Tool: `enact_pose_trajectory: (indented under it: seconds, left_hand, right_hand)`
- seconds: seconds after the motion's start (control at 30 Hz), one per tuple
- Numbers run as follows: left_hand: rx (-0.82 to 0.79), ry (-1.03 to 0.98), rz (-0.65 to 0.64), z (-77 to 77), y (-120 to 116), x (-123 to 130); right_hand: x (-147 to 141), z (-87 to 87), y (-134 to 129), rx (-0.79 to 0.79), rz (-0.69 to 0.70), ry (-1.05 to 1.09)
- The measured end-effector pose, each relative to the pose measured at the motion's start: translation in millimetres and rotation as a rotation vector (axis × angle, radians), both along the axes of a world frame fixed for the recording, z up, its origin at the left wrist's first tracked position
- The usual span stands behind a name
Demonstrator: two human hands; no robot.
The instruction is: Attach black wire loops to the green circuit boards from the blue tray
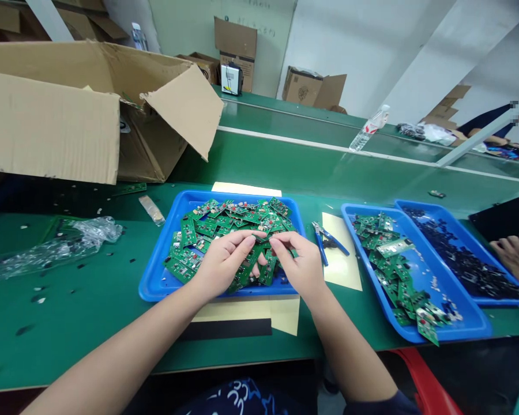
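Over a blue tray (149, 285) heaped with small green circuit boards (207, 227), my two hands meet. My left hand (225, 256) is closed, thumb and index finger pinching what looks like a green circuit board (263, 238) seen nearly edge-on. From the other side my right hand (300, 262) pinches the same board between thumb and fingertips. Much of that board is hidden by my fingers. Right of the tray, blue-handled cutting pliers (328, 239) lie with jaws apart on a yellowish sheet (343, 274).
A second blue tray (454, 331) with boards stands at right, beside a third tray (501, 301) of small black parts. Another person's hand (516, 253) rests near it. An open cardboard box (52, 127) and crumpled plastic wrap (90, 233) are at left. A bottle (369, 131) stands on the ledge.
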State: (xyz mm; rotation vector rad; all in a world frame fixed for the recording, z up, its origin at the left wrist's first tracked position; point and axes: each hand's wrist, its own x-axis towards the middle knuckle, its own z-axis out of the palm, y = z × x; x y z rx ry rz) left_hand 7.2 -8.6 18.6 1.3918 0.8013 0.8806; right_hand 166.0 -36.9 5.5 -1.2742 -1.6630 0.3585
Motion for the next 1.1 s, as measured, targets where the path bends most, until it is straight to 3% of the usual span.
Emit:
enact_pose_trajectory:
  seconds: [0.2,0.37,0.47,0.57,0.7,0.83,1.1]
  left_hand:
    - [0.026,0.097,-0.155,-2.3,-2,-1]
    - [0.263,0.214,0.038,0.7,5,-8]
    - [0.365,0.239,0.052,-0.8,8,-10]
    - [0.353,0.239,0.003,-4.6,7,-9]
    - [0.359,0.258,0.020,-6.2,6,-8]
    - [0.416,0.290,0.023,-4.3,6,-8]
    - [0.378,0.238,0.081,-5.2,8,-6]
  right_hand:
    - [5,-4.6,6,0.231,-0.035,-0.085]
    - [13,1.4,5,0.366,-0.272,0.023]
    - [10,5.6,0,0.219,-0.119,0.079]
    - [2,6.2,-3,0.041,0.044,0.089]
    - [-3,2.6,-4,-0.046,0.037,0.159]
    - [-1,0.8,-3,-0.043,0.033,0.180]
    - [1,3.0,0,0.194,0.191,-0.011]
